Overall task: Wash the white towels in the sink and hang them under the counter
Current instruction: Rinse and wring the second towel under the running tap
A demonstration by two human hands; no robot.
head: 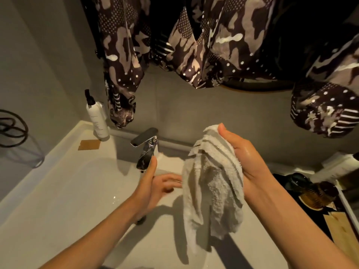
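White towel (211, 183): terry cloth, bunched and creased lengthwise, ribbed folds near the top, looser nubbly pile lower down, off-white under warm light. It hangs vertical over the sink (58, 191) basin, clear of the basin floor, with its shadow cast on the basin to the left and below. Top corner pokes up above the thumb; lower end drapes down in two ragged lobes.

Right hand (246, 162): clamped on the upper part of the towel, thumb up along the top edge, palm against the towel's right side, fingers wrapped behind and mostly hidden by the cloth. Skin looks wet, shiny on the back of the hand. Towel hangs to the left of and below this hand.

Left hand (157, 183): spread, holding nothing. Thumb raised, tip at or touching the underside of the faucet (146, 150) spout. Fingers point right toward the towel's left edge, blurred; contact with the cloth cannot be told.

Faucet is chrome, single flat lever, on the back ledge of the sink. No water stream can be made out. A few droplets glint on the basin.

White pump bottle (97, 117) with a black top stands at the back left corner of the ledge, a tan rectangular patch (89, 145) just in front of it. Camouflage-patterned fabric (194, 39) hangs above along the wall. Dark tray (287, 183) with a brown brush (316, 197) to the right of the sink.
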